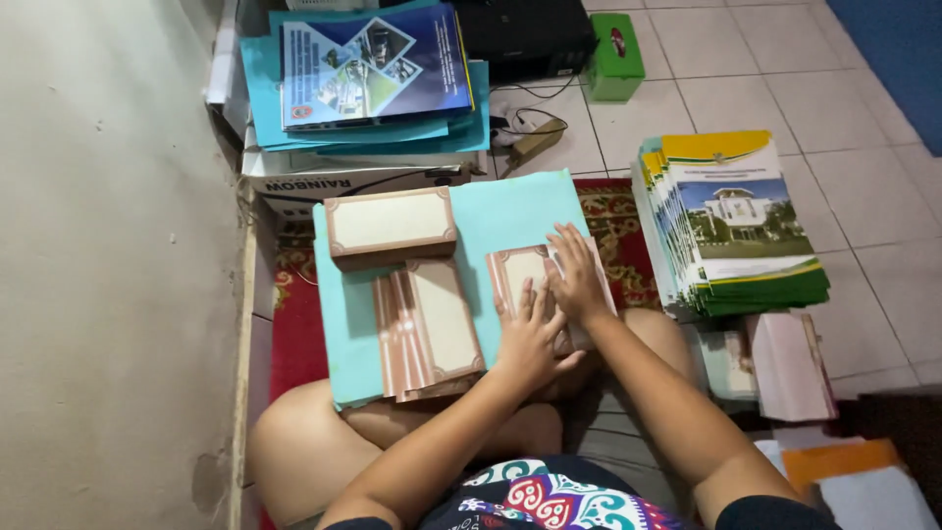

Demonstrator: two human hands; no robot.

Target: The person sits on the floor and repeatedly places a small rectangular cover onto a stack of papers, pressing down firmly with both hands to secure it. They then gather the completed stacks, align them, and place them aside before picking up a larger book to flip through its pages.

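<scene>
A teal sheet [510,211] lies across the seated person's lap, with a fanned stack of booklets [736,231] on the tiled floor to its right. On the sheet's right part rests a small brown-bordered card stack [520,267]. The left hand [530,334] and right hand [579,280] press it flat, fingers spread, gripping nothing.

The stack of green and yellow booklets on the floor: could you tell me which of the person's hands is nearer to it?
Right. The right hand rests on the small cards, just left of the stack of booklets; the left hand lies farther left and lower.
</scene>
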